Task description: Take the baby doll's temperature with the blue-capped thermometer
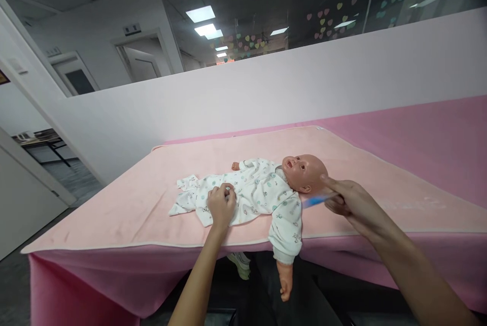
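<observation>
**Baby doll on draped bench, near arm over the edge, both hands at work**

The baby doll [310, 168] is lying face up across the peach blanket [125, 206], head pointing right, legs left, wearing a printed white outfit [256, 189]. The blanket is covering much of the pink-draped bench [445, 153]; its pale border is running along the near edge, where the drape is falling away. The doll's near arm is hanging over this edge, its hand well below the bench top. A white wall [266, 92] is bounding the far side. Room for moving is extending left past the legs and right past the head; the near side is tighter, the shoulder sitting close to the edge.

Hand pose: both forearms are reaching in from the near side. The left hand [221, 205] is resting on the outfit around the doll's lower body, knuckles up, fingers curling inward; cannot tell whether they are gripping fabric. The right hand [346, 196] is angling in from the right beside the head, its fingers closing narrowly on a slim blue object [318, 201]. The object is blurring, its free end pointing left near the shoulder. Cannot tell whether the thumb is touching the head.
</observation>
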Motion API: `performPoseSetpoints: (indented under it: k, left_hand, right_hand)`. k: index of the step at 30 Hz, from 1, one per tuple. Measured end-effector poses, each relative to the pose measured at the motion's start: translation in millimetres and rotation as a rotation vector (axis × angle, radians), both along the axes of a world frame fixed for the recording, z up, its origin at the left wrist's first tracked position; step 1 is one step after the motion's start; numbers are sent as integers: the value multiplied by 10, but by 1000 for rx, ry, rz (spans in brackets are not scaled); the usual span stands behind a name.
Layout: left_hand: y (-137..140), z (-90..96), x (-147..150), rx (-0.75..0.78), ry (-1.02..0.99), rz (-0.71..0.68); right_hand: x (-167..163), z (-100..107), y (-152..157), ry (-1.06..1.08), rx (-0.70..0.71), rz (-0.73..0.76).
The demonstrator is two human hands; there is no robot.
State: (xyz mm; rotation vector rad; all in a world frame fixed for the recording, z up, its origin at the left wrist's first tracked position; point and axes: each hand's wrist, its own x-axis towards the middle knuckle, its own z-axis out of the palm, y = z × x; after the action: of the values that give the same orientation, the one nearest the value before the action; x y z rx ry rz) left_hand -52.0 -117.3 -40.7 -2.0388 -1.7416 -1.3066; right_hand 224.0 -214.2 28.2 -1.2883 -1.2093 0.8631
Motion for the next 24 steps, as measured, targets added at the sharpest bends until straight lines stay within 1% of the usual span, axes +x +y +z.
performPoseSetpoints:
  k: [4, 8, 10, 14, 19, 24]
  left_hand:
    - [-1, 5, 0, 11, 3, -1]
    - [-3, 7, 2, 25, 3, 0]
    - [-6, 9, 3, 32, 5, -1]
    - [-12, 15, 7, 37, 3, 3]
    - [-15, 19, 7, 39, 1, 1]
    - [-9, 9, 2, 22, -3, 2]
  right_hand:
    - [6, 118, 115, 13, 32, -5]
    - [-28, 253, 237, 53, 2, 57]
    - [-55, 299, 302, 52, 21, 86]
    - [-109, 341, 390, -1, 80, 67]
    - [-151, 372, 389, -33, 113, 58]
    - [-149, 386, 370, -38, 110, 50]
